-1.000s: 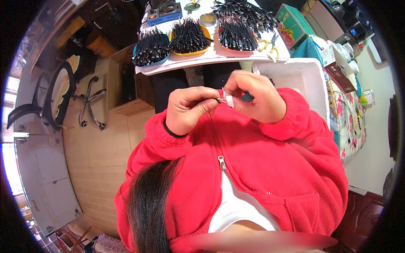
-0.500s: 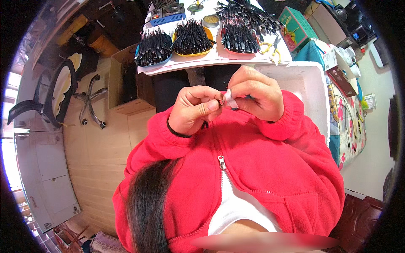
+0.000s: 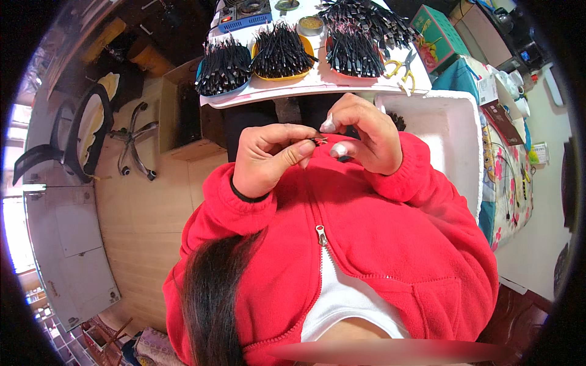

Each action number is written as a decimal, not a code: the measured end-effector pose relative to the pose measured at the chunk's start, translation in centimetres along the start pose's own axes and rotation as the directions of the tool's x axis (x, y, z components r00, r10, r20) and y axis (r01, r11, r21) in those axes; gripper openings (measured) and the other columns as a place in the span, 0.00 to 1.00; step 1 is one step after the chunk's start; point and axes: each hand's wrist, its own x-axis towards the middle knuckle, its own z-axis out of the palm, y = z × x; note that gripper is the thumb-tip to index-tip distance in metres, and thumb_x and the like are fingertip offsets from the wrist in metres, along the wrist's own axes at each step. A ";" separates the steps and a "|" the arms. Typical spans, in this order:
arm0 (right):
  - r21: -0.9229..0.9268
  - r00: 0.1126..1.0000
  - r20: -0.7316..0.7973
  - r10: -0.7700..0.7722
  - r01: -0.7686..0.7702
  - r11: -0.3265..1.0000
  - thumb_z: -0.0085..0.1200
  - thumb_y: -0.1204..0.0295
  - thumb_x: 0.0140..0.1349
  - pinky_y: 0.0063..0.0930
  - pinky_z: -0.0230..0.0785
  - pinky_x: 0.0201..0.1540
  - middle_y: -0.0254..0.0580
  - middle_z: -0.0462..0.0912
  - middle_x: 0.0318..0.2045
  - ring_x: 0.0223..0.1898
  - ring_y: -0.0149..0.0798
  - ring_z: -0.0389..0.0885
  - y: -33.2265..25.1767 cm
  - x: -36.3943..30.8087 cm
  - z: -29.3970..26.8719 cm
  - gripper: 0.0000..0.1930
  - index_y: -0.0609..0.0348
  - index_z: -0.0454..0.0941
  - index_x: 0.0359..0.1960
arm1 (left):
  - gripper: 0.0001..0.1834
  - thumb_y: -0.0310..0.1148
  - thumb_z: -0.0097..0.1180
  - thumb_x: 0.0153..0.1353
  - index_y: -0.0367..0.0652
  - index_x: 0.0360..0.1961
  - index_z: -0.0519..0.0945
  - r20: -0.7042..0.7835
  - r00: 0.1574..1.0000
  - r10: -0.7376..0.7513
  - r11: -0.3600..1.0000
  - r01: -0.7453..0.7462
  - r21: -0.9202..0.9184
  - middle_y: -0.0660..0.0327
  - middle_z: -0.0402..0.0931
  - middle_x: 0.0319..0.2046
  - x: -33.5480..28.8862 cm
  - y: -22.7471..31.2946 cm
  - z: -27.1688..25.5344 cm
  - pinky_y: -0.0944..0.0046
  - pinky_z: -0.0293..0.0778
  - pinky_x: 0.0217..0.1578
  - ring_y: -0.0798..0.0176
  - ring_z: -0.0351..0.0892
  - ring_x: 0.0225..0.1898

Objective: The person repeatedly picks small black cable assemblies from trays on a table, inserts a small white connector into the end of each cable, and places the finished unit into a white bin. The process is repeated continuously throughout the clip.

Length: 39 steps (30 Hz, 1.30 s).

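My left hand [image 3: 262,157] is closed in a pinch in front of my chest. Between its thumb and forefinger is a thin black cable with split, bare-looking wire ends [image 3: 321,141] pointing toward the other hand; most of the cable is hidden by the fingers. Just to the right, my right hand [image 3: 373,140] has its thumb and forefinger spread, with nothing visible between them. White wrappings [image 3: 328,124] cover the tips of that thumb and forefinger. The wire ends lie close to these fingertips, seemingly without contact.
Beyond my hands stands a white table [image 3: 293,89] bearing blue, yellow [image 3: 285,77] and reddish trays heaped with black cables [image 3: 224,66]. Yellow-handled scissors [image 3: 403,74] lie at its right end. A blue burner [image 3: 245,22] sits behind. A white foam box [image 3: 448,100] is at my right.
My right thumb and forefinger have parted from their pinch at the wire ends, leaving these exposed. The left hand keeps its hold and has shifted slightly left.
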 end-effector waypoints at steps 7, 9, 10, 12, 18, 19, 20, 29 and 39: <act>0.041 0.995 -0.073 0.071 -0.068 0.997 0.60 0.82 0.49 0.29 0.68 0.34 0.41 0.76 0.29 0.32 0.41 0.75 1.9 0.6 -0.1 0.09 0.62 0.73 0.31 | 0.09 0.22 0.58 0.59 0.30 0.41 0.81 0.023 0.997 -0.069 0.996 0.067 0.057 0.61 0.80 0.29 2.9 0.6 -0.6 0.73 0.72 0.29 0.74 0.74 0.26; 0.037 0.991 -0.097 0.095 -0.092 0.995 0.61 0.82 0.47 0.28 0.69 0.35 0.41 0.76 0.30 0.33 0.41 0.76 3.1 0.6 -0.4 0.10 0.62 0.73 0.31 | 0.08 0.24 0.57 0.61 0.31 0.40 0.81 0.031 0.988 -0.150 0.979 0.144 0.142 0.61 0.79 0.28 4.5 1.7 -0.7 0.74 0.71 0.29 0.74 0.74 0.27; 0.019 0.988 -0.112 0.110 -0.109 0.994 0.61 0.82 0.46 0.28 0.69 0.35 0.41 0.77 0.31 0.32 0.41 0.76 3.8 0.4 -0.7 0.12 0.62 0.74 0.34 | 0.08 0.24 0.56 0.61 0.31 0.39 0.80 0.023 0.990 -0.140 0.975 0.134 0.179 0.62 0.78 0.28 5.3 2.5 -0.7 0.74 0.71 0.30 0.73 0.74 0.27; 0.122 0.954 -0.191 0.231 -0.211 0.970 0.60 0.79 0.52 0.26 0.69 0.36 0.41 0.77 0.31 0.32 0.36 0.76 5.3 0.0 -1.2 0.12 0.63 0.74 0.37 | 0.06 0.24 0.55 0.62 0.31 0.37 0.79 -0.008 0.998 -0.060 0.971 0.060 0.233 0.61 0.78 0.28 7.5 4.5 -0.9 0.73 0.72 0.31 0.72 0.75 0.29; 0.261 0.817 -0.086 0.571 -0.534 0.804 0.51 0.72 0.64 0.25 0.70 0.37 0.43 0.78 0.30 0.31 0.34 0.78 9.2 -1.8 -0.4 0.08 0.64 0.74 0.41 | 0.04 0.24 0.58 0.54 0.37 0.31 0.77 0.358 0.876 0.324 0.217 -0.437 0.873 0.49 0.76 0.23 21.2 6.0 -4.1 0.60 0.72 0.28 0.49 0.78 0.26; 0.275 0.788 -0.015 0.615 -0.589 0.760 0.50 0.73 0.64 0.26 0.70 0.37 0.44 0.78 0.30 0.31 0.36 0.79 9.5 -2.1 0.0 0.07 0.63 0.74 0.40 | 0.04 0.26 0.57 0.54 0.37 0.30 0.77 0.461 0.842 0.280 0.088 -0.501 0.861 0.49 0.76 0.24 23.9 5.0 -4.8 0.55 0.72 0.29 0.46 0.78 0.27; 0.288 0.813 0.002 0.583 -0.558 0.778 0.49 0.73 0.64 0.26 0.70 0.37 0.44 0.78 0.30 0.31 0.37 0.79 9.9 -2.4 0.4 0.07 0.63 0.74 0.40 | 0.03 0.26 0.56 0.55 0.38 0.30 0.77 0.488 0.845 0.219 -0.004 -0.500 0.866 0.49 0.77 0.25 26.3 3.7 -5.4 0.52 0.72 0.30 0.46 0.78 0.28; 0.323 0.780 0.092 0.619 -0.612 0.722 0.48 0.75 0.60 0.33 0.72 0.36 0.49 0.79 0.30 0.33 0.49 0.81 12.9 -4.1 0.7 0.07 0.62 0.74 0.38 | 0.05 0.26 0.57 0.52 0.40 0.30 0.83 0.413 0.890 -0.192 -0.207 -0.448 0.870 0.52 0.77 0.28 34.5 -5.2 -10.9 0.54 0.74 0.36 0.47 0.79 0.33; 0.333 0.775 0.081 0.627 -0.614 0.716 0.47 0.77 0.61 0.27 0.70 0.32 0.45 0.78 0.27 0.27 0.40 0.78 14.3 -4.7 1.2 0.07 0.63 0.75 0.39 | 0.03 0.25 0.58 0.48 0.38 0.25 0.82 0.323 0.913 -0.248 -0.283 -0.387 0.878 0.51 0.74 0.32 35.7 -6.7 -10.7 0.54 0.76 0.36 0.46 0.79 0.35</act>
